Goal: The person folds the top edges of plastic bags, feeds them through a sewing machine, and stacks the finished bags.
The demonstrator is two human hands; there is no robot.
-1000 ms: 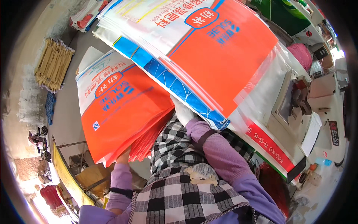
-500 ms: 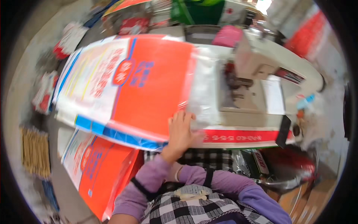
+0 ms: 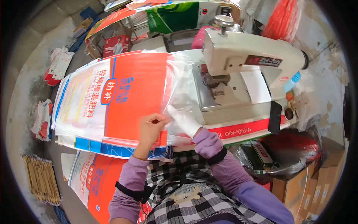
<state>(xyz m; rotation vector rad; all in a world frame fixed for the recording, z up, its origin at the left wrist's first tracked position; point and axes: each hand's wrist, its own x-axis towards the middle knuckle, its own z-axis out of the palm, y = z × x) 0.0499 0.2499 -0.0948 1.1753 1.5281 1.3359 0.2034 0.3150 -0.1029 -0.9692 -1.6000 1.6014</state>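
A stack of orange-and-white printed plastic sacks [image 3: 136, 93] lies in front of me, its clear plastic liner [image 3: 179, 82] showing past the right edge. My bare left hand [image 3: 150, 128] is closed in a pinch at the sacks' right edge, close to the near corner. Beside it my right hand [image 3: 183, 120], in a white glove, rests on the liner with its fingers stretched out toward the left fingertips. What lies between the two hands is partly hidden. To the right stands a cream sewing machine [image 3: 238, 52].
More orange sacks [image 3: 106, 183] hang below the table at left. A bundle of brown strips [image 3: 41, 179] lies farther left. Below the machine is a clear plastic bag with red contents [image 3: 294, 145], beside cardboard boxes [image 3: 298, 190]. Red strands [image 3: 283, 20] hang at the upper right.
The white-gloved right hand has come out from behind my left arm onto the liner. My left hand has moved left and is pinching. The view has shifted, showing more of the sewing machine.
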